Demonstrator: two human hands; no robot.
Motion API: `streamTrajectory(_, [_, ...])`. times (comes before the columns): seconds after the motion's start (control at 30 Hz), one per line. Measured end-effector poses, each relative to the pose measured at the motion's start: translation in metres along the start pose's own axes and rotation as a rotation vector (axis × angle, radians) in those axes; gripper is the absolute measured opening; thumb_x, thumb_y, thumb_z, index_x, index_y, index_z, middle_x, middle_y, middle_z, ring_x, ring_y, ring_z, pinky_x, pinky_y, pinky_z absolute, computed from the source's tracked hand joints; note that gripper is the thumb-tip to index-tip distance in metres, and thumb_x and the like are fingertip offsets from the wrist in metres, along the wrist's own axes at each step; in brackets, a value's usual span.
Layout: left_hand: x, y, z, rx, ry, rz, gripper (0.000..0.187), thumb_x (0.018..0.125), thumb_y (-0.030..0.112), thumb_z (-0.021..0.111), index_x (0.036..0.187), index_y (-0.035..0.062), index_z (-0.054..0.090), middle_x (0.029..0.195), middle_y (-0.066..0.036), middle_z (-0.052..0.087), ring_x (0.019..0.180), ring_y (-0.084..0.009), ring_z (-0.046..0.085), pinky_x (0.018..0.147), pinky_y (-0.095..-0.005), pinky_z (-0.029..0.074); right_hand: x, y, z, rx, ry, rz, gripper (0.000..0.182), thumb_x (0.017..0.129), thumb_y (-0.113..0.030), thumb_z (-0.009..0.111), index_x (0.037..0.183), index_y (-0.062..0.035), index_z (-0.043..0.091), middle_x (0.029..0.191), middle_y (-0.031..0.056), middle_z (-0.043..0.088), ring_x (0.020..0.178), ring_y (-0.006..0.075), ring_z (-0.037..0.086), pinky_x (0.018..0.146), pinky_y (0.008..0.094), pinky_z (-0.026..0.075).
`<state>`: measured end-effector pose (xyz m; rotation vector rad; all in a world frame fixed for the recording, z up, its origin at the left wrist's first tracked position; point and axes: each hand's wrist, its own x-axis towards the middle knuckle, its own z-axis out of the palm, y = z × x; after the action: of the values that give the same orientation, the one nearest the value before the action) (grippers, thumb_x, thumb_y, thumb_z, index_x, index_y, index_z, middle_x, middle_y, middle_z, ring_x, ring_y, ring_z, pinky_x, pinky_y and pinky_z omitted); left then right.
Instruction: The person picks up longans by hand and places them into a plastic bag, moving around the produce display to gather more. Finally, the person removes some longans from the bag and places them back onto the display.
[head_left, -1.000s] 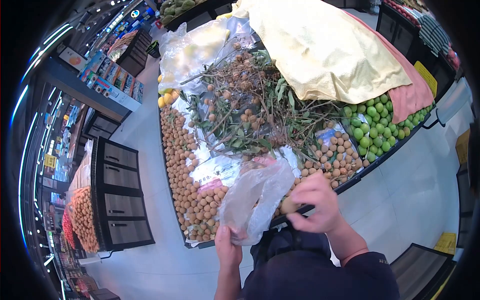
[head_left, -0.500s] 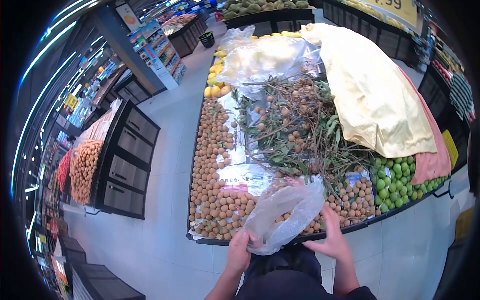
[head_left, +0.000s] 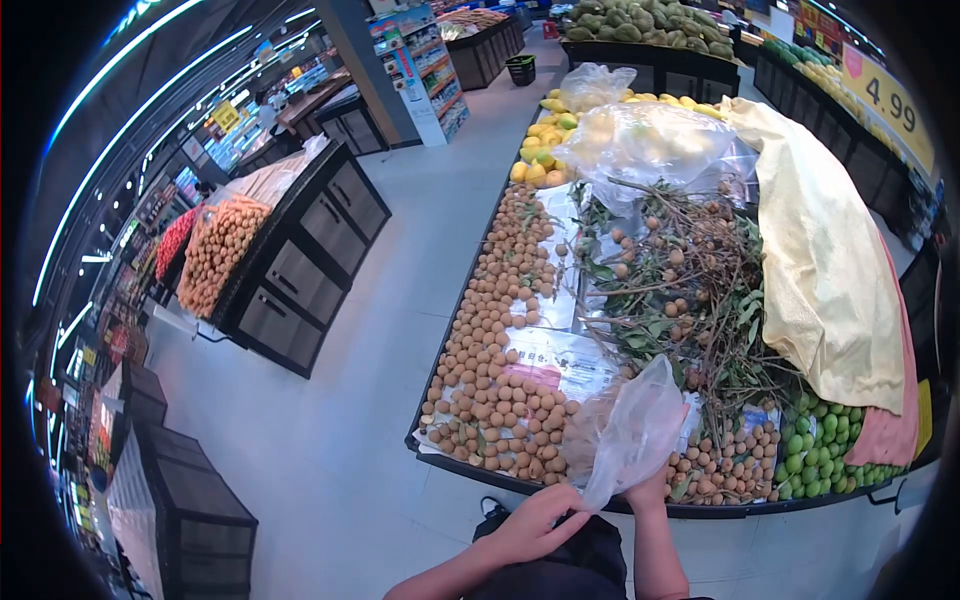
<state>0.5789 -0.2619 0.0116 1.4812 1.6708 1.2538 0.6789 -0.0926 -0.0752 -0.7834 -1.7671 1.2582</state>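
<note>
A clear plastic bag (head_left: 632,430) hangs between my hands above the front edge of the fruit stand. My left hand (head_left: 540,522) pinches the bag's lower left edge. My right hand (head_left: 650,482) is behind or inside the bag's right side, its fingers mostly hidden by the plastic. Loose round brown fruits (head_left: 490,395) lie left of the bag, with more brown fruits (head_left: 725,468) to its right. Behind it, a heap of leafy twigs (head_left: 690,290) covers the middle of the stand.
Yellow fruit (head_left: 545,150) lines the stand's far left. A cream cloth (head_left: 820,260) drapes over the right side, beside green fruits (head_left: 820,445). Another stand (head_left: 310,245) with carrots is at left. A black basket (head_left: 521,70) stands on the floor behind.
The view has turned left, so the stand appears further right. My right hand, open and outside the bag before, has moved in against it. The bag looks narrower and more upright.
</note>
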Motion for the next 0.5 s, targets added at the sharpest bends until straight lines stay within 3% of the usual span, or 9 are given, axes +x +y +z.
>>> streamTrajectory(0.07, [-0.025,-0.008,-0.008,-0.133,0.055,-0.166,0.013,0.094,0.012,0.058,0.1,0.0026,0.063,0.092,-0.008,0.062,0.084,-0.0219,0.058,0.075,-0.0327,0.046,0.012,-0.015,-0.002,0.204,-0.081,0.174,0.088,0.07,-0.013,0.083,0.142,-0.0034,0.035,0.134,0.0117,0.048,0.119,0.023,0.051,0.102,0.0357,0.041])
streamTrajectory(0.1, [-0.039,-0.012,-0.012,-0.164,0.06,-0.237,0.015,0.096,0.015,0.056,0.1,0.0019,0.061,0.093,-0.009,0.061,0.087,-0.0213,0.06,0.078,-0.0307,0.047,0.028,-0.021,-0.004,-0.281,-0.158,-0.244,0.066,0.077,-0.012,0.079,0.134,-0.0025,0.047,0.132,0.0096,0.05,0.117,0.0217,0.052,0.101,0.0362,0.041])
streamTrajectory(0.13, [-0.052,-0.017,-0.016,-0.167,0.093,-0.233,0.015,0.096,0.015,0.056,0.1,0.0019,0.061,0.093,-0.009,0.061,0.087,-0.0213,0.06,0.078,-0.0307,0.047,0.03,-0.003,-0.006,-0.278,-0.183,-0.266,0.066,0.077,-0.012,0.079,0.134,-0.0025,0.047,0.132,0.0096,0.05,0.117,0.0217,0.052,0.101,0.0362,0.041])
streamTrajectory(0.2, [-0.08,-0.026,-0.025,-0.226,0.184,-0.28,0.017,0.097,0.017,0.056,0.101,0.0018,0.062,0.094,-0.008,0.062,0.086,-0.0184,0.06,0.077,-0.0296,0.047,0.025,0.04,-0.001,0.133,-0.204,0.368,0.049,0.086,-0.009,0.071,0.13,-0.0041,0.051,0.131,0.0081,0.051,0.119,0.0204,0.051,0.104,0.0371,0.039])
streamTrajectory(0.23, [-0.093,-0.031,-0.031,-0.228,0.214,-0.279,0.017,0.097,0.017,0.056,0.101,0.0018,0.062,0.094,-0.008,0.062,0.086,-0.0184,0.06,0.077,-0.0296,0.047,0.026,0.034,0.009,0.128,-0.232,0.356,0.049,0.086,-0.009,0.071,0.13,-0.0041,0.051,0.131,0.0081,0.051,0.119,0.0204,0.051,0.104,0.0371,0.039])
streamTrajectory(0.3, [-0.118,-0.041,-0.042,-0.288,0.267,-0.322,0.019,0.097,0.019,0.056,0.102,0.0017,0.062,0.096,-0.007,0.063,0.088,-0.0168,0.06,0.077,-0.0291,0.047,0.024,0.019,0.023,0.534,0.105,0.342,0.037,0.094,-0.013,0.06,0.129,-0.0045,0.05,0.13,0.0076,0.052,0.12,0.021,0.05,0.104,0.0377,0.039])
streamTrajectory(0.33, [-0.129,-0.046,-0.05,-0.296,0.287,-0.317,0.019,0.097,0.019,0.056,0.102,0.0017,0.062,0.096,-0.007,0.063,0.088,-0.0168,0.06,0.077,-0.0291,0.047,0.025,0.014,0.03,0.526,0.085,0.334,0.037,0.094,-0.013,0.06,0.129,-0.0045,0.05,0.13,0.0076,0.052,0.12,0.021,0.05,0.104,0.0377,0.039])
streamTrajectory(0.43, [-0.159,-0.053,-0.077,-0.383,0.314,-0.346,0.017,0.098,0.016,0.055,0.102,0.0015,0.063,0.094,-0.006,0.063,0.089,-0.0132,0.06,0.081,-0.0269,0.046,0.035,0.004,0.043,0.663,0.112,-0.099,0.038,0.102,-0.02,0.045,0.136,-0.0028,0.043,0.133,0.0082,0.05,0.122,0.022,0.049,0.106,0.039,0.038])
streamTrajectory(0.5, [-0.178,-0.056,-0.097,-0.437,0.316,-0.292,0.018,0.098,0.016,0.054,0.103,0.0007,0.062,0.095,-0.005,0.062,0.09,-0.0115,0.059,0.082,-0.0263,0.046,0.036,-0.032,0.054,0.746,0.094,-0.069,0.039,0.102,-0.02,0.045,0.136,-0.0025,0.042,0.134,0.0083,0.05,0.123,0.0217,0.048,0.107,0.039,0.037])
